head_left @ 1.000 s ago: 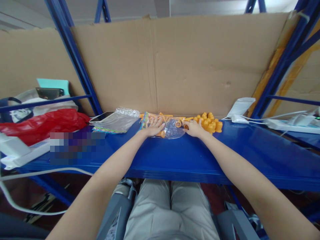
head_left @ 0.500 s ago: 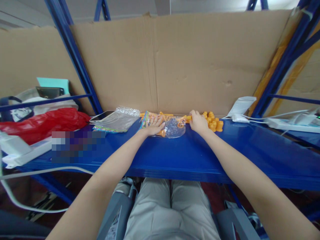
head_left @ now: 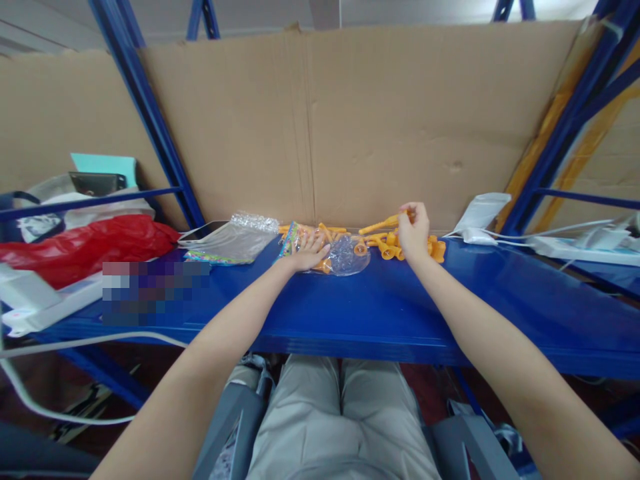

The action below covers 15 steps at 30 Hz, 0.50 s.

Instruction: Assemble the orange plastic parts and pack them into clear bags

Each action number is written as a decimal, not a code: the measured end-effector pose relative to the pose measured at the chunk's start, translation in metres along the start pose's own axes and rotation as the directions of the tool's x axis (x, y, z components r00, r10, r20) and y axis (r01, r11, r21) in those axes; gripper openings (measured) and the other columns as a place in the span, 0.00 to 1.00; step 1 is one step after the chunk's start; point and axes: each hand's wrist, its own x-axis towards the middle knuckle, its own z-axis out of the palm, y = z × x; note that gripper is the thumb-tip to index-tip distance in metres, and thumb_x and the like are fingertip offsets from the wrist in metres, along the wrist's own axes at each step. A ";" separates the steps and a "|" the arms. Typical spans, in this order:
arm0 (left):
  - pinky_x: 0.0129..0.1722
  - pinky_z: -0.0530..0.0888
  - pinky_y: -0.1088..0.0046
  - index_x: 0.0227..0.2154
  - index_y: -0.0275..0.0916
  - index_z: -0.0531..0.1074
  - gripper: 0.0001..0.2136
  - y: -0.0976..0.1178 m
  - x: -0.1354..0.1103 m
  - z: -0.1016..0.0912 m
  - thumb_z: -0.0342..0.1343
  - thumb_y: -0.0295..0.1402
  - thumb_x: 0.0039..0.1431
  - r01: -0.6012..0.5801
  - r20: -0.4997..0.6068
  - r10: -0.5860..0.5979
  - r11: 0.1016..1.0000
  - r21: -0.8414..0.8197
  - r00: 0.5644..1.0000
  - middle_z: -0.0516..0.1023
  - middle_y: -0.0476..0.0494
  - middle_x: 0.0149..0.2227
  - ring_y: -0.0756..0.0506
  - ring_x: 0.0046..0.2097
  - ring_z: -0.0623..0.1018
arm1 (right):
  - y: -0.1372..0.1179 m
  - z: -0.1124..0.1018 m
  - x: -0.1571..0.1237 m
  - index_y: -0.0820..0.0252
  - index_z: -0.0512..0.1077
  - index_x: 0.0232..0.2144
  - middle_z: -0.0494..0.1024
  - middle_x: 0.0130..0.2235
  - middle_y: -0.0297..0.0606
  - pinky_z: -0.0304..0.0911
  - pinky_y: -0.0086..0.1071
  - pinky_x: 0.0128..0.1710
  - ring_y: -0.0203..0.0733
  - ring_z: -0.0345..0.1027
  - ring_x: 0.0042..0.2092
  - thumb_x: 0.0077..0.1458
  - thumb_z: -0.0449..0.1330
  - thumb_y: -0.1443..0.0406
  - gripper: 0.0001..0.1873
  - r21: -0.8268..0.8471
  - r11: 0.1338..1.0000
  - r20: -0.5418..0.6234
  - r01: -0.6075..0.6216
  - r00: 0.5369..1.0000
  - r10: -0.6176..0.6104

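My left hand [head_left: 308, 255] lies flat with fingers spread on a clear plastic bag [head_left: 347, 259] with a colourful printed end. Orange plastic pieces show in and around the bag, partly hidden by this hand. My right hand [head_left: 416, 235] is closed on one end of a long orange plastic stick [head_left: 381, 225], lifted a little above the shelf and pointing left. Below and beside this hand sits a heap of orange plastic pieces [head_left: 389, 251], some with round cup-like ends. The hand hides part of the heap.
Flat clear bags [head_left: 240, 241] lie left of my left hand. Farther left are a red plastic bag [head_left: 95, 243] and a white power strip [head_left: 65, 303]. A white packet [head_left: 483, 212] and cables stand at right. A cardboard wall [head_left: 380, 120] closes the back of the blue shelf [head_left: 350, 310].
My right hand has moved right and up, raising the orange stick from the heap. More of the heap's cup-like ends now show. My left hand stays on the bag.
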 end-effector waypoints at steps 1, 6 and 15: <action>0.65 0.42 0.45 0.69 0.43 0.34 0.36 0.000 0.000 0.000 0.22 0.55 0.61 -0.005 0.002 0.005 1.000 -0.004 1.000 0.28 0.46 0.70 0.38 0.69 0.30 | -0.001 -0.001 0.000 0.58 0.66 0.39 0.71 0.40 0.41 0.64 0.36 0.42 0.43 0.66 0.44 0.58 0.45 0.65 0.11 0.026 1.000 -0.020 -0.008 1.000 0.008; 0.65 0.39 0.44 0.69 0.44 0.33 0.36 0.001 -0.002 -0.002 0.22 0.54 0.61 -0.008 0.011 0.008 1.000 -0.011 1.000 0.28 0.48 0.70 0.38 0.68 0.28 | -0.013 -0.002 -0.003 0.56 0.63 0.30 0.70 0.31 0.35 0.63 0.33 0.40 0.40 0.65 0.37 0.53 0.49 0.66 0.04 0.145 0.986 0.027 -0.081 0.997 0.078; 0.64 0.41 0.42 0.69 0.46 0.35 0.37 0.000 -0.002 0.001 0.22 0.57 0.60 -0.014 -0.032 0.014 1.000 -0.006 0.999 0.30 0.47 0.70 0.36 0.69 0.31 | -0.021 0.019 -0.024 0.56 0.62 0.26 0.70 0.30 0.32 0.66 0.34 0.37 0.38 0.65 0.34 0.45 0.54 0.67 0.02 0.206 0.948 0.366 -0.241 0.918 0.153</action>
